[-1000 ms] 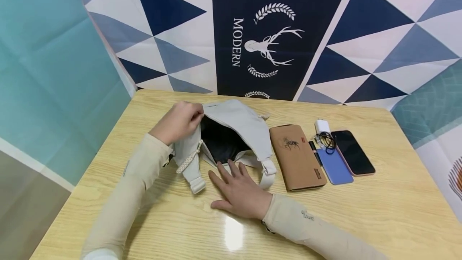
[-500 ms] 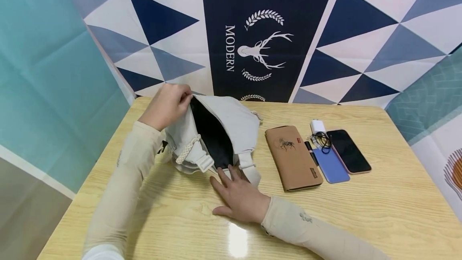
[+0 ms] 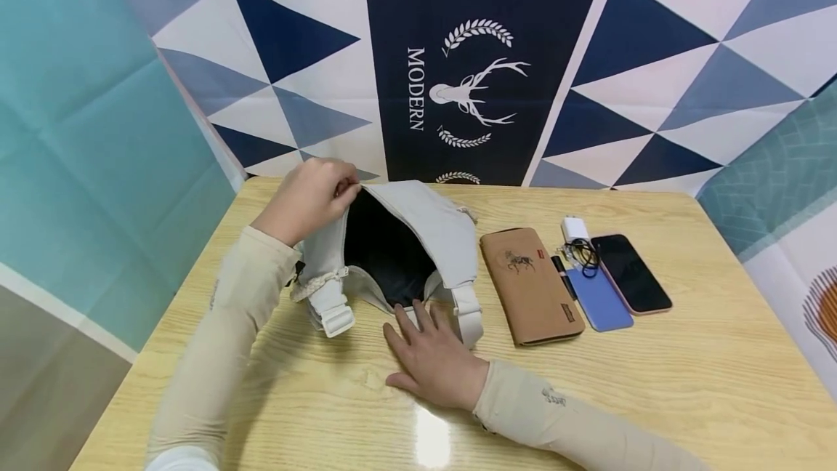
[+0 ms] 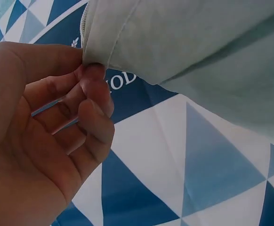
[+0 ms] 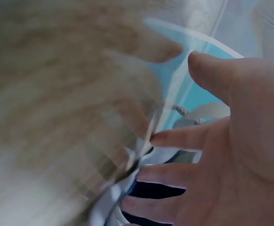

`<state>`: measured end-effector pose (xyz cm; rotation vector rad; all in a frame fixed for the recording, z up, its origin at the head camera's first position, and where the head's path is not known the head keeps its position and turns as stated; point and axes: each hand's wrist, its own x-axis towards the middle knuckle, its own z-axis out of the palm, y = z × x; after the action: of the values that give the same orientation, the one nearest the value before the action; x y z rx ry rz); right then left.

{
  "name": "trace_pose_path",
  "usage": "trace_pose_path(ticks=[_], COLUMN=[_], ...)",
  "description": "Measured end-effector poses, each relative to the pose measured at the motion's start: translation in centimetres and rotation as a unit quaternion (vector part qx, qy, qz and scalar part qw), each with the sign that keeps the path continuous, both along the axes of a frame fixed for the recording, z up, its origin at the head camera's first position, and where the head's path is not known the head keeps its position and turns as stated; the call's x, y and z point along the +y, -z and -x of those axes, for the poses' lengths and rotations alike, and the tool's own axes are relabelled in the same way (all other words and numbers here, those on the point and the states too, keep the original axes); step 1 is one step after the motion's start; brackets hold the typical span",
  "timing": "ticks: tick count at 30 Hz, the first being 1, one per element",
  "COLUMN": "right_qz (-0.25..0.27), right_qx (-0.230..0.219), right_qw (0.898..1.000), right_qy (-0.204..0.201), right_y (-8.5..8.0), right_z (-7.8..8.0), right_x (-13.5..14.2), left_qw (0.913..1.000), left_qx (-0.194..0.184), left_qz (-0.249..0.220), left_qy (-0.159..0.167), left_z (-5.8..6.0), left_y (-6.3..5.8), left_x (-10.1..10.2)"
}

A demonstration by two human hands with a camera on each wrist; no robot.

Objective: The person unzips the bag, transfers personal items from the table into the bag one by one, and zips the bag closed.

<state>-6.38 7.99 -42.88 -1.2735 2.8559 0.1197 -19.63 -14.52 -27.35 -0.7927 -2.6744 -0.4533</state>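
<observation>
The pale fabric bag (image 3: 428,227) sat on the wood-grained desk (image 3: 327,413), dark mouth (image 3: 386,242) gaping; the left hand (image 3: 307,196) pinched its zippered edge (image 4: 84,28); the right hand (image 3: 434,362), straight fingers spread, touched its near side.

1 bag (image 3: 428,224), 1 wallet (image 3: 532,288), 1 phone (image 3: 631,273), 1 charger (image 3: 574,228) (plus 1 pen (image 3: 564,278))

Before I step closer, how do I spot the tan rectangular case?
On the pale wooden table, find the cream fabric bag the left hand pinches. Just right of it lies the tan case; unlike the flat blue rectangle beyond, it bears a dark horse print.
</observation>
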Motion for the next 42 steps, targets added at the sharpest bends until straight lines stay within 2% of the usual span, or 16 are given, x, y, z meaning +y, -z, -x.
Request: trace_pose_path(ticks=[4,7,11,14,17,22,28,33,38,42], right_qz=[0.005,0.027,0.079,0.119,0.136,0.107,0.089,0.087,0.122,0.165], right_qx=[-0.001,0.013,0.047,0.059,0.066,0.094,0.127,0.115,0.089,0.101], right_qw=[1.0,0.999,0.994,0.989,0.987,0.99,0.987,0.987,0.987,0.976], right_qy=[-0.002,-0.024,-0.064,-0.069,-0.046,0.006,0.049,0.063,0.061,0.104], right_y=[-0.9,-2.1,-3.9,-4.9,-5.1,-4.3,-3.8,-4.1,-5.2,-6.0], right_z=[-0.5,-1.0,-1.7,-1.8,-1.5,-0.3,1.3,2.1,2.4,2.5], right_x=[0.5,0.9,1.9,3.0,4.5,6.9,8.4,9.0,9.5,10.4], left_qw=[0.9999,0.9996,0.9992,0.999,0.9988,0.999,0.9986,0.998,0.9973,0.9971], left_qx=[0.003,0.013,0.015,0.01,0.011,0.019,0.04,0.037,0.039,0.045], left_qz=[-0.009,-0.022,-0.031,-0.031,-0.031,-0.022,0.007,0.007,-0.016,-0.033], left_qy=[0.007,0.011,0.021,0.031,0.036,0.034,0.034,0.05,0.06,0.052], left_z=[0.0,-0.2,-0.7,-1.1,-1.4,-1.9,-2.1,-1.9,-1.7,-1.7], left_y=[0.2,0.5,1.3,2.1,2.7,3.6,4.2,4.6,5.2,5.3], left_x=[0.5,0.4,0.3,0.2,0.2,0.4,0.9,1.6,2.0,1.9])
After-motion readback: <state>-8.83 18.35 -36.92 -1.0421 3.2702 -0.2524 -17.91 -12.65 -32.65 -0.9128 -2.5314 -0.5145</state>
